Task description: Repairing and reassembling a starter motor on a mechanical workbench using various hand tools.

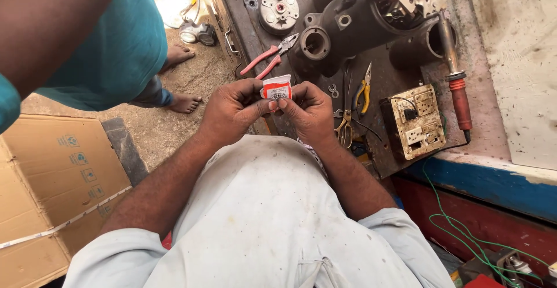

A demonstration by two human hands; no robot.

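A small red and white packet is pinched between both my hands in front of my chest. My left hand grips its left side with thumb and fingers. My right hand holds its right side, fingers curled over the edge. Just beyond the hands, on the dark workbench, lie red-handled pliers.
A dark metal motor housing, a round metal part, yellow-handled pliers, scissors, a soldering iron and a worn socket box lie on the bench. Another person in teal stands barefoot at left. A cardboard box sits lower left.
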